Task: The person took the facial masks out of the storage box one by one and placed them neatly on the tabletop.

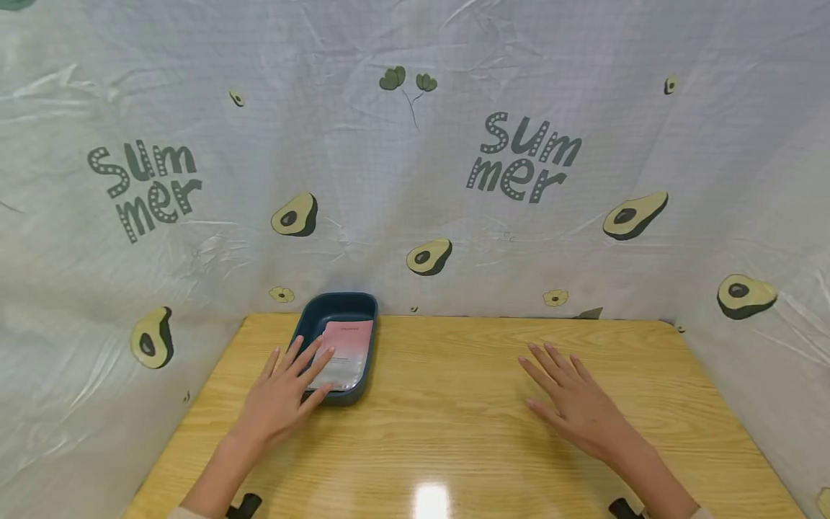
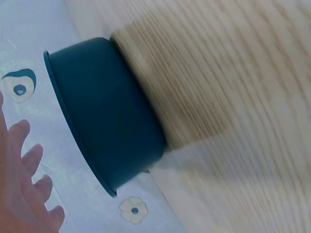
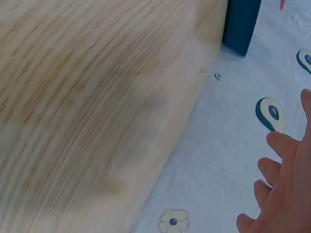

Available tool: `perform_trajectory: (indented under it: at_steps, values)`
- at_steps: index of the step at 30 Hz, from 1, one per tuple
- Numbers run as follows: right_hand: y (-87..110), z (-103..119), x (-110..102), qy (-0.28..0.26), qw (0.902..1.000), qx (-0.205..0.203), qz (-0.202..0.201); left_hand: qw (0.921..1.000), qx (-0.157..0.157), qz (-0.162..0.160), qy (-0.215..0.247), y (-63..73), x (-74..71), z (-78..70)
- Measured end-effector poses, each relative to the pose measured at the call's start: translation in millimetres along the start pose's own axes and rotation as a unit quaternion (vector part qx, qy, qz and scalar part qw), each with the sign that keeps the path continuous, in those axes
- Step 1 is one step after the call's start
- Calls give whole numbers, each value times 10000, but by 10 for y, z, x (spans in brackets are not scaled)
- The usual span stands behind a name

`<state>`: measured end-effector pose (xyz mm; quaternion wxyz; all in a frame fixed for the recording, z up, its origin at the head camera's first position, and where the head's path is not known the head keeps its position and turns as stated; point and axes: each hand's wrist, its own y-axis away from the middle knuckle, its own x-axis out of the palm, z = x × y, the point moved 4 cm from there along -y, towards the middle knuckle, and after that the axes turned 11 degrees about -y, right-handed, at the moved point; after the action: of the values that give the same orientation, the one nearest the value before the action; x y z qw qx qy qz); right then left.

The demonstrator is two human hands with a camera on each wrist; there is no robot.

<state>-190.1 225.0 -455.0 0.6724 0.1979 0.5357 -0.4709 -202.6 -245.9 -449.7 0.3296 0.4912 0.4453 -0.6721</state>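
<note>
A dark blue rounded-corner tray [image 1: 345, 296] stands at the table's back left. In it lies a flat packet [image 1: 350, 353], pink at the top and fading to white, with small print. My left hand [image 1: 275, 404], fingers spread, overlaps the tray's near left side in the head view. The left wrist view shows that hand [image 2: 29, 184] above the rim of the tray [image 2: 104, 107], holding nothing. Well to the right, my right hand [image 1: 580, 411] hovers over the wood with its fingers spread and nothing in it. The right wrist view catches a corner of the tray [image 3: 240, 24].
The light wooden table [image 1: 447, 404] reaches back to a pale plastic sheet [image 1: 363, 158] printed with avocados and "summer". The sheet also hangs along both sides. Black pieces [image 1: 245, 506] show beneath both wrists at the bottom edge.
</note>
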Motion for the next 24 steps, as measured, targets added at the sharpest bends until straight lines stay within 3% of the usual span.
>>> perform_trajectory:
  at_steps: [11,24]
  values:
    - [-302,201,158,-209,9991,-313,199,9992,-249,306,27,84,-44,221]
    - [-645,462,320,-410,9936,-845,632,9976,-409,285,477,196,-23,496]
